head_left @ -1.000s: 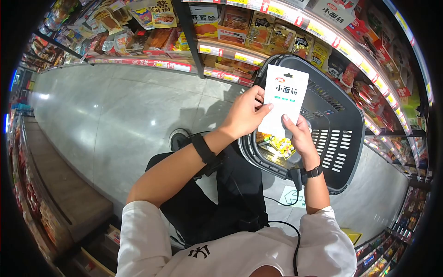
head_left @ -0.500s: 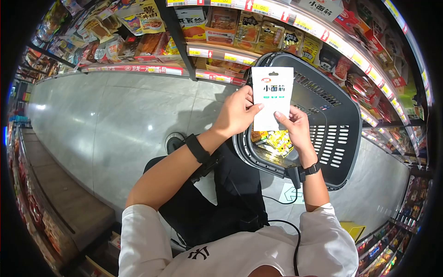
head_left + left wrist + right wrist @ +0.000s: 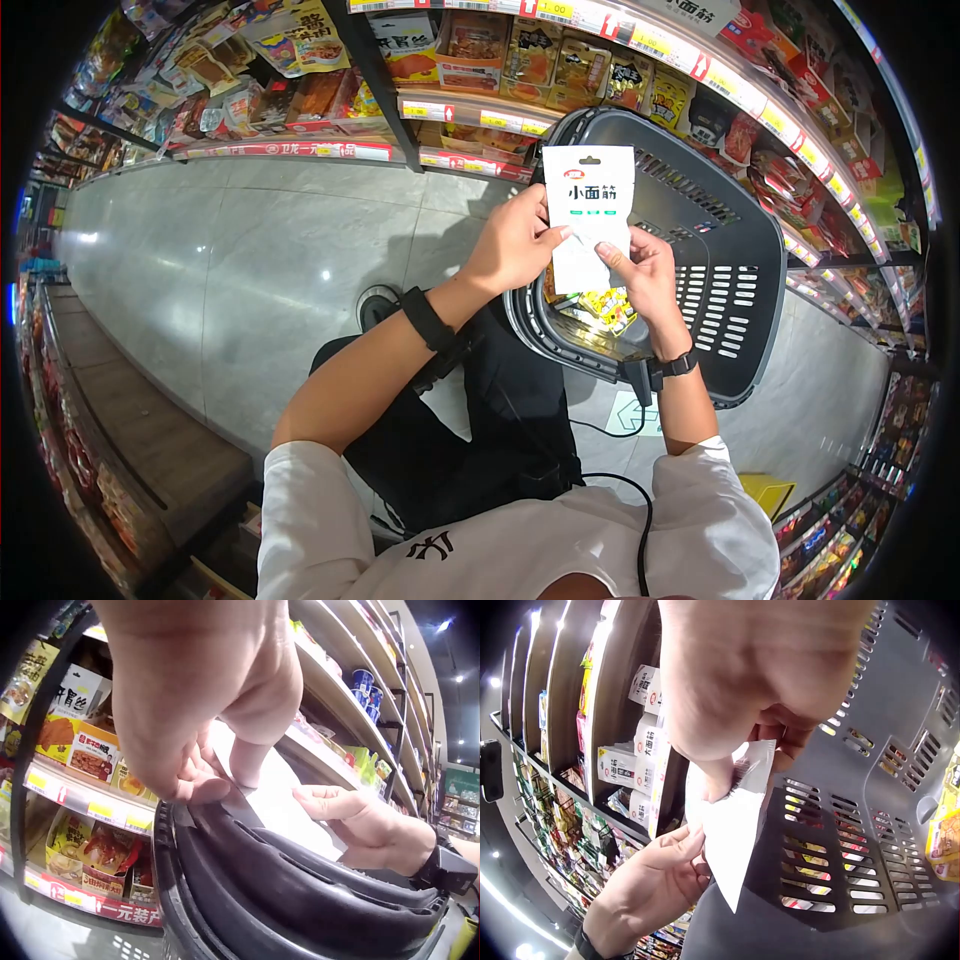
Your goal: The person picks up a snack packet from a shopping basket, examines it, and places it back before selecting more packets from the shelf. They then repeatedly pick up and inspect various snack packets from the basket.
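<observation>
A white packet with dark lettering and a hang hole is held upright over the dark basket. The left hand pinches its left edge, thumb on the front. On the lower right side the right hand grips it, also with the thumb in front. Both hands are on the packet in the right wrist view, where its side edge shows. Yellow packets lie inside the basket below. In the left wrist view the packet is above the basket's rim.
Shelves of packaged snacks with a price rail stand beyond the basket and curve down its right side. Grey tiled floor lies to the left, beside a low brown ledge. A cable runs across the shirt.
The head view has shifted, so the packet, hands and basket appear further left than a second ago. Both hands keep their hold on the packet.
</observation>
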{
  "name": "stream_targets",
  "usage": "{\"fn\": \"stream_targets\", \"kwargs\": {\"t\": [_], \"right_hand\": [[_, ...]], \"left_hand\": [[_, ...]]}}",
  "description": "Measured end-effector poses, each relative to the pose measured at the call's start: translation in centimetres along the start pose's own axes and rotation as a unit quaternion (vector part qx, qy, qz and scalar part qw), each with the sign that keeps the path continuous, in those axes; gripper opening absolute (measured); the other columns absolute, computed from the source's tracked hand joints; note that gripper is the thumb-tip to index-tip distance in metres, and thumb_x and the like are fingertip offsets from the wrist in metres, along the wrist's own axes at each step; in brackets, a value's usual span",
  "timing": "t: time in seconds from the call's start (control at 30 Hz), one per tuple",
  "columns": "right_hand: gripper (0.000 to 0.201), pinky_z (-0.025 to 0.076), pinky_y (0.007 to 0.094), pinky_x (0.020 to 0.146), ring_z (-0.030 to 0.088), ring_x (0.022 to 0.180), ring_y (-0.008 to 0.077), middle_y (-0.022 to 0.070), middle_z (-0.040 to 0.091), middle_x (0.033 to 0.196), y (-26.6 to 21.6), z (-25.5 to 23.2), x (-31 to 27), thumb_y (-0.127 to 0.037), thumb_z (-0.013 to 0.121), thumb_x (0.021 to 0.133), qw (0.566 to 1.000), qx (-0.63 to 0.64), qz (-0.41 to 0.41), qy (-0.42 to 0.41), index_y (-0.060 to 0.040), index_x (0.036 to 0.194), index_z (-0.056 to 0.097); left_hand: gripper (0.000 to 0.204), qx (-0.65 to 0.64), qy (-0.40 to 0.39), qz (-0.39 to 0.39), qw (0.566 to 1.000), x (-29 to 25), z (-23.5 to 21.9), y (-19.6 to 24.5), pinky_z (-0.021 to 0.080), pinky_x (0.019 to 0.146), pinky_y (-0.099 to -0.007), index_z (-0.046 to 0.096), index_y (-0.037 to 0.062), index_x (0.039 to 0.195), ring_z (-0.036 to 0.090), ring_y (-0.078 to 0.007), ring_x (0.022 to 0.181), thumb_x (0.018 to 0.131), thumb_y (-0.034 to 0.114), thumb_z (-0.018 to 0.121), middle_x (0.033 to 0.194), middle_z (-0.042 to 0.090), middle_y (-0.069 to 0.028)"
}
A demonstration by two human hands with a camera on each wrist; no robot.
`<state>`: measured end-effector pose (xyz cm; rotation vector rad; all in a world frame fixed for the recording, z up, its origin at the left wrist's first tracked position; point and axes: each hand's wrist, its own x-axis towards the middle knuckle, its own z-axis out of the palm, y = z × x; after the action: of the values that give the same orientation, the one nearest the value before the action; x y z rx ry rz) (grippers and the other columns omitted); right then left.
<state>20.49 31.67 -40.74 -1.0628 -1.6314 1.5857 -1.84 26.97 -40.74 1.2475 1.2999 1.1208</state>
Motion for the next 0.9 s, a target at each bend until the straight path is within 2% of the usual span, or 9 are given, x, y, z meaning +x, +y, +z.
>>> {"fn": "stream_targets", "kwargs": {"t": [0.1, 0.3, 0.5, 0.6, 0.7, 0.9], "right_hand": [[0.022, 0.053, 0.0257, 0.080, 0.067, 0.087, 0.0089, 0.0076, 0.076, 0.099, -0.2, 0.0, -0.2, -0.007, 0.074, 0.093, 1.000, -0.013, 0.009, 0.004, 0.0045, 0.111, 0.072], [0.023, 0.053, 0.0250, 0.078, 0.067, 0.085, 0.0080, 0.0072, 0.076, 0.097, 0.3, 0.0, -0.1, -0.010, 0.075, 0.094, 1.000, 0.004, 0.019, 0.010, 0.0042, 0.112, 0.073], [0.027, 0.053, 0.0234, 0.074, 0.067, 0.083, 0.0064, 0.0056, 0.076, 0.097, 0.6, 0.0, 0.0, -0.013, 0.075, 0.094, 1.000, 0.011, 0.012, -0.006, 0.0035, 0.116, 0.071], [0.028, 0.053, 0.0229, 0.075, 0.067, 0.084, 0.0062, 0.0055, 0.076, 0.098, 0.8, -0.2, 0.1, -0.013, 0.074, 0.095, 0.999, 0.022, 0.018, -0.019, 0.0030, 0.118, 0.070], [0.029, 0.053, 0.0231, 0.077, 0.067, 0.086, 0.0065, 0.0057, 0.075, 0.101, 0.7, -0.2, 0.1, -0.013, 0.073, 0.096, 0.999, 0.033, 0.013, -0.023, 0.0030, 0.119, 0.069], [0.031, 0.053, 0.0247, 0.081, 0.068, 0.088, 0.0075, 0.0065, 0.075, 0.103, 0.6, -0.1, 0.0, -0.015, 0.072, 0.096, 0.999, 0.030, 0.014, -0.021, 0.0038, 0.120, 0.068]], "left_hand": [[0.026, -0.024, 0.027, 0.016, 0.999, 0.1, 0.4, -0.5, 0.056, 0.072, -0.0337, 0.060, -0.0034, 0.112, 0.075, -0.0225, 0.082, 0.090, 0.004, 0.071, 0.093, 0.073, -0.0154], [0.030, -0.047, 0.012, 0.014, 0.999, 0.6, 0.2, -0.7, 0.057, 0.073, -0.0338, 0.059, -0.0048, 0.117, 0.074, -0.0208, 0.083, 0.089, 0.001, 0.070, 0.095, 0.073, -0.0155], [0.030, -0.100, 0.010, 0.020, 0.995, 1.2, 0.4, -1.7, 0.056, 0.072, -0.0323, 0.060, -0.0060, 0.117, 0.072, -0.0179, 0.083, 0.089, -0.001, 0.069, 0.096, 0.073, -0.0148], [0.031, -0.070, 0.004, 0.016, 0.997, 1.3, 0.3, -1.8, 0.055, 0.071, -0.0325, 0.060, -0.0059, 0.117, 0.071, -0.0180, 0.082, 0.088, 0.000, 0.070, 0.096, 0.072, -0.0150], [0.039, -0.033, -0.051, -0.024, 0.998, 1.2, -0.2, -1.1, 0.056, 0.087, -0.0302, 0.050, -0.0069, 0.133, 0.070, -0.0173, 0.101, 0.095, -0.008, 0.059, 0.116, 0.069, -0.0152], [0.039, -0.033, -0.049, -0.015, 0.998, 1.3, -0.2, -1.1, 0.057, 0.084, -0.0300, 0.050, -0.0071, 0.132, 0.071, -0.0171, 0.099, 0.094, -0.006, 0.061, 0.114, 0.069, -0.0154]]}}
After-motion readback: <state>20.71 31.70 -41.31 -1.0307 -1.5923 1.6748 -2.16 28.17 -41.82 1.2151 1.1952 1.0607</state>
